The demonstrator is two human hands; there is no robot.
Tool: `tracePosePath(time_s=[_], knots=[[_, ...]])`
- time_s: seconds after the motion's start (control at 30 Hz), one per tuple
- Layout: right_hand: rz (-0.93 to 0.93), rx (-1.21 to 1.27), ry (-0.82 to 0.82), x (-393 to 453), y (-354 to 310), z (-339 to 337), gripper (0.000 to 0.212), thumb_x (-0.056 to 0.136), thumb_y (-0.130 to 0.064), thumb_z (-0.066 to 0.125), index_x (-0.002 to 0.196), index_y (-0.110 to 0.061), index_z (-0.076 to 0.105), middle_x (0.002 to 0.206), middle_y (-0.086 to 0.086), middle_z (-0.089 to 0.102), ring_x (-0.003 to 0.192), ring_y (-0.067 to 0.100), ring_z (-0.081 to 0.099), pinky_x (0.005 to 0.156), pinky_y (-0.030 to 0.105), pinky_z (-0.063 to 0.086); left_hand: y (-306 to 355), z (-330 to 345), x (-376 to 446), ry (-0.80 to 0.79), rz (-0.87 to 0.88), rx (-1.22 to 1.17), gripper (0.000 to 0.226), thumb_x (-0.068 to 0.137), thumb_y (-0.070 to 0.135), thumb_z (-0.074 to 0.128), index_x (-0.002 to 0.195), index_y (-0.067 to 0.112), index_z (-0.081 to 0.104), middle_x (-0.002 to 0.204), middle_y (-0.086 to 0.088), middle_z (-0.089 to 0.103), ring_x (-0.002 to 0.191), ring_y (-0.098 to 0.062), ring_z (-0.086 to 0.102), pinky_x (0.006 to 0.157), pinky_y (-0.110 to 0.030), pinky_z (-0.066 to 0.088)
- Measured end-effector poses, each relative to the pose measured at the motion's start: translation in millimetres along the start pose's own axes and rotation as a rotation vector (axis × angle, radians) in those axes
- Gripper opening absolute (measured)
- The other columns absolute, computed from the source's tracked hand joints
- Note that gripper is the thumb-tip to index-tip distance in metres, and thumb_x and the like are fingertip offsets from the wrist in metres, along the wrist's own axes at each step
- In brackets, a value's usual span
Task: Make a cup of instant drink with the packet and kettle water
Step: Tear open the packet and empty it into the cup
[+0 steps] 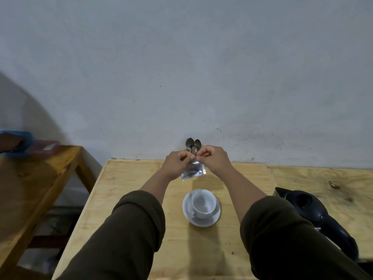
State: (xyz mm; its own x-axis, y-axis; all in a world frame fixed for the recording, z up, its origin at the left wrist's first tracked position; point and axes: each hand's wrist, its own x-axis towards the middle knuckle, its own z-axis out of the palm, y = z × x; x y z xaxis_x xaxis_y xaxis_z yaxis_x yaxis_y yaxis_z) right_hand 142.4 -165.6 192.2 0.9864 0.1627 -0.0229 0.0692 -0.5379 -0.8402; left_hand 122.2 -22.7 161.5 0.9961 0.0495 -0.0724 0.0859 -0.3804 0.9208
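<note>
Silvery foil catches the light where the packet (pixel 193 170) hangs in the air above the far half of the plywood table (pixel 129 199), pinched at its top edge by both hands: the left hand (pixel 177 162) grips the left corner between thumb and forefinger, and the right hand (pixel 214 159) grips the top just beside it, knuckles curled, the two sets of fingertips almost touching. Directly behind the hands, against the grey wall (pixel 181 67), the bowls of two metal spoons (pixel 193 144) stick up; what holds them is hidden by the hands. Nearer the person, a white cup (pixel 202 203) sits on a white saucer (pixel 189 216), between the two forearms and below the packet; the cup looks empty. A black kettle (pixel 314 211) stands at the right, lid closed, partly covered by the right dark sleeve (pixel 282 239). To the left, apart from the table, a darker wooden bench (pixel 40 178) carries blurred blue and reddish things (pixel 30 146) that cannot be made out
</note>
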Motion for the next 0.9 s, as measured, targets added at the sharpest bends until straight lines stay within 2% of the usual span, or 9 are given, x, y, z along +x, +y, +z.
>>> tracePosePath(time_s=[0.07, 0.13, 0.27, 0.33, 0.43, 0.57, 0.67, 0.8, 0.9], knots=[[-0.015, 0.001, 0.011, -1.4, 1.8, -0.9, 0.011, 0.076, -0.006, 0.072, 0.085, -0.002, 0.070, 0.077, 0.004, 0.065, 0.074, 0.015, 0.057, 0.071, 0.021, 0.047, -0.8, 3.6, 0.3, 0.008, -0.010, -0.002, 0.023, 0.094, 0.024, 0.056, 0.095, 0.007, 0.072, 0.068, 0.012, 0.058, 0.067, -0.004, 0.052, 0.065, -0.019, 0.041], [-0.026, -0.009, 0.030, -2.1, 4.1, -1.7, 0.010, 0.075, -0.006, 0.073, 0.083, -0.002, 0.071, 0.080, 0.007, 0.067, 0.076, 0.016, 0.058, 0.075, 0.026, 0.048, -1.5, 7.5, -0.7, 0.009, -0.023, -0.019, 0.022, 0.093, 0.024, 0.057, 0.092, 0.009, 0.072, 0.069, 0.006, 0.060, 0.071, -0.011, 0.054, 0.072, -0.024, 0.043], [-0.082, -0.101, 0.065, -3.9, 8.1, 0.7, 0.005, 0.073, -0.002, 0.071, 0.078, 0.000, 0.069, 0.076, 0.004, 0.061, 0.065, 0.012, 0.051, 0.058, 0.003, 0.038, 1.6, 13.6, -2.4, 0.012, -0.090, -0.093, 0.015, 0.093, 0.020, 0.058, 0.085, 0.014, 0.069, 0.071, 0.003, 0.062, 0.077, -0.017, 0.059, 0.081, -0.032, 0.050], [-0.121, -0.147, 0.075, -5.3, 8.1, 2.0, 0.005, 0.073, 0.000, 0.070, 0.077, 0.002, 0.068, 0.077, 0.002, 0.056, 0.063, 0.011, 0.047, 0.055, 0.004, 0.035, 3.5, 15.8, -2.6, 0.001, -0.142, -0.152, 0.015, 0.093, 0.017, 0.057, 0.083, 0.012, 0.067, 0.071, -0.003, 0.063, 0.069, -0.019, 0.062, 0.076, -0.032, 0.054], [-0.178, -0.180, 0.066, -7.5, 5.9, 4.0, 0.002, 0.075, 0.002, 0.068, 0.077, 0.002, 0.068, 0.080, 0.002, 0.054, 0.071, 0.015, 0.049, 0.060, 0.014, 0.036, 3.9, 17.8, -3.3, 0.017, -0.202, -0.195, 0.017, 0.093, 0.014, 0.053, 0.084, 0.011, 0.067, 0.062, -0.005, 0.059, 0.050, -0.018, 0.053, 0.052, -0.025, 0.048], [-0.207, -0.184, 0.020, -13.3, 7.7, 8.2, 0.003, 0.075, 0.002, 0.068, 0.077, 0.000, 0.069, 0.077, -0.002, 0.054, 0.073, 0.015, 0.051, 0.063, 0.015, 0.038, -0.1, 18.7, -0.9, 0.070, -0.247, -0.202, 0.020, 0.092, 0.018, 0.055, 0.077, 0.015, 0.067, 0.063, -0.003, 0.059, 0.047, -0.018, 0.049, 0.042, -0.021, 0.040], [-0.207, -0.198, -0.021, -18.4, 11.1, 8.8, 0.006, 0.073, 0.002, 0.069, 0.079, 0.001, 0.070, 0.080, 0.000, 0.055, 0.076, 0.015, 0.052, 0.069, 0.020, 0.041, -6.5, 21.1, 2.7, 0.129, -0.301, -0.240, 0.028, 0.090, 0.020, 0.057, 0.063, 0.021, 0.064, 0.069, -0.005, 0.061, 0.060, -0.020, 0.054, 0.052, -0.023, 0.042], [-0.201, -0.223, -0.072, -27.9, 13.6, 3.8, 0.006, 0.073, 0.001, 0.069, 0.079, 0.001, 0.071, 0.078, -0.001, 0.054, 0.066, 0.010, 0.048, 0.060, 0.005, 0.035, -12.3, 24.4, 3.5, 0.193, -0.378, -0.313, 0.027, 0.090, 0.020, 0.057, 0.064, 0.019, 0.063, 0.082, -0.010, 0.064, 0.081, -0.023, 0.056, 0.072, -0.029, 0.045], [-0.187, -0.219, -0.087, -35.4, 18.4, -3.9, 0.005, 0.074, 0.004, 0.068, 0.079, 0.003, 0.070, 0.068, -0.015, 0.047, 0.062, -0.003, 0.044, 0.061, -0.002, 0.037, -18.9, 27.1, 4.0, 0.184, -0.409, -0.322, 0.028, 0.088, 0.024, 0.056, 0.063, 0.014, 0.064, 0.066, -0.009, 0.059, 0.077, -0.028, 0.055, 0.072, -0.035, 0.046]])
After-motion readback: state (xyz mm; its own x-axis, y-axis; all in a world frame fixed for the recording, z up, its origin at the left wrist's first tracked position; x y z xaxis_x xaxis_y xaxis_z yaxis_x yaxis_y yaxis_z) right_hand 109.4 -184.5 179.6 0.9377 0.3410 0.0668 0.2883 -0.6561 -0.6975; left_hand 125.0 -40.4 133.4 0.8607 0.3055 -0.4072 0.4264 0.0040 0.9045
